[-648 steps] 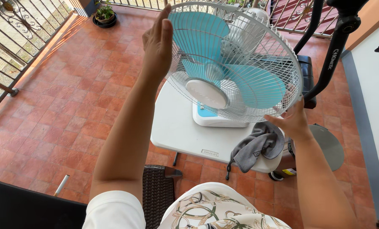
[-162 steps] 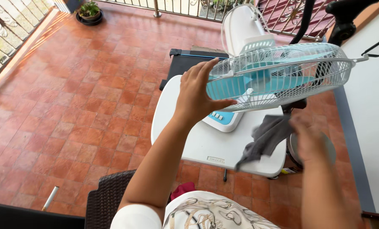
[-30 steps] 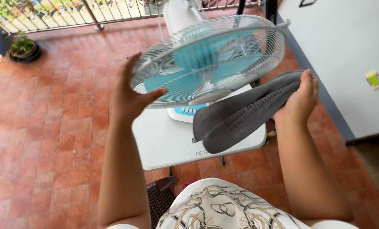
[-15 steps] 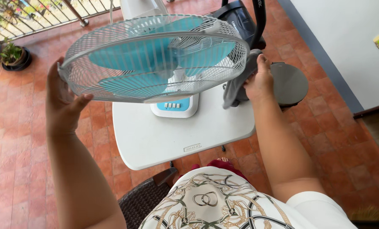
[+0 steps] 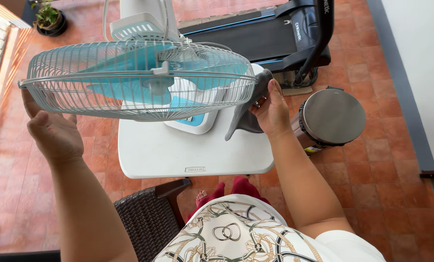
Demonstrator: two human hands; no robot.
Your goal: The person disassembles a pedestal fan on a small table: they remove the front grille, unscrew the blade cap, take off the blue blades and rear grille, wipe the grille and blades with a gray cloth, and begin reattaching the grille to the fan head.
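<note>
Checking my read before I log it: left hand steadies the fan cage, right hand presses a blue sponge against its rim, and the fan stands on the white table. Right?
Not quite. The head view shows the right hand pressing a grey cloth, not a blue sponge, against the rim. The rest holds: the left hand steadies the fan cage, and the fan stands on the white table.

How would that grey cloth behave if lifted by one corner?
Probably floppy: the grey cloth droops in folds below the right hand pressing it to the fan guard. Likely light, since fingers alone hold it. Soft fabric, so hardly slippery.

White wire fan grille (image 5: 139, 82), soft grey cloth (image 5: 248, 114), brushed-metal bin (image 5: 331, 116)
</note>
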